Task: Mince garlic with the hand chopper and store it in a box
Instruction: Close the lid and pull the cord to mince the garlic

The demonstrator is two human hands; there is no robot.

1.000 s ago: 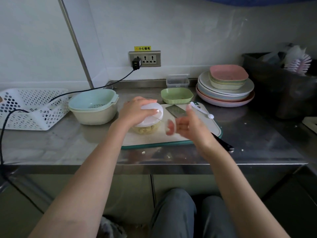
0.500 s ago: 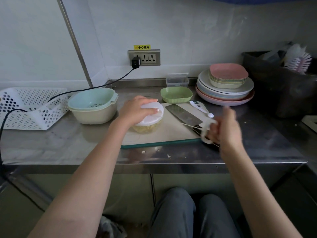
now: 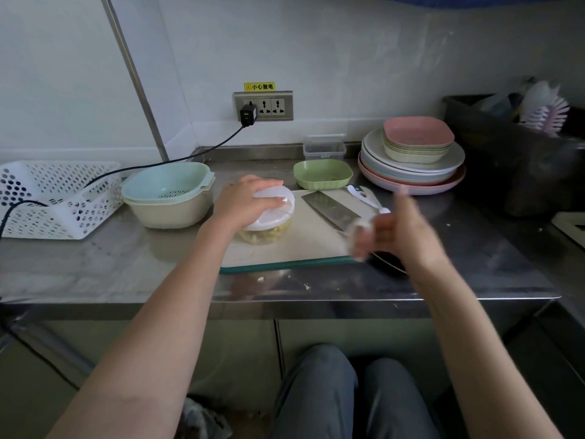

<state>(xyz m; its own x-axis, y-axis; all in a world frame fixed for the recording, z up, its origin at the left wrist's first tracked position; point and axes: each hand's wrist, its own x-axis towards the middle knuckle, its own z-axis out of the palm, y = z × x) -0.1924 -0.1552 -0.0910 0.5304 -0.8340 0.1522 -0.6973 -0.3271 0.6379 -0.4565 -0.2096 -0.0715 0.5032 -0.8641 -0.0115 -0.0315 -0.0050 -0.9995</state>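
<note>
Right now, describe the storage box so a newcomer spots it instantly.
Start at the wall socket above the steel counter. Down and to the right of it, against the back edge, sits the clear box, just behind the green dish. It is the only see-through lidded container there; its neighbours are coloured plates and bowls.

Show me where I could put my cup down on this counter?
Bare steel lies between the white basket and the cutting board, in front of the bowl. Another patch sits right of the board, in front of the plates. The board is crowded: chopper, knife, spoon, both hands.
</note>
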